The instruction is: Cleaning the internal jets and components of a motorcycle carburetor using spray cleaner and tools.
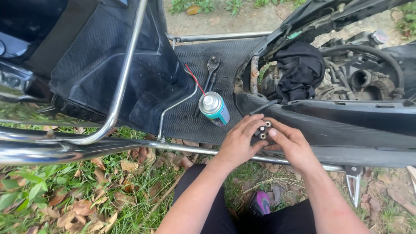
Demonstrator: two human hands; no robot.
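Just right of centre in the frame, my left hand [237, 143] and right hand [292, 145] meet over a small dark metal part with round socket ends [263, 129]. Both hands grasp it between the fingertips, the left thumb and fingers curled over its left side and the right thumb pressing on its right. It sits just above the lower edge of the black scooter side panel [364, 123], held in the air rather than resting on anything.

My worry is that the piece is tiny and pinched only at the tips; a slip would likely drop it into the grass and dry leaves [86, 190] below, where it would be hard to find. The upright silver-topped spray can with a blue label [213, 108] stands close to the left hand (its thin red straw [195, 79] points to the upper left), so a careless elbow could topple it off the ribbed black rubber footboard [225, 54].

Counting: one spray can, one dark ratchet wrench [209, 78] lying on the footboard, one black cloth [299, 71] stuffed into the open engine bay, and one small part in two hands.
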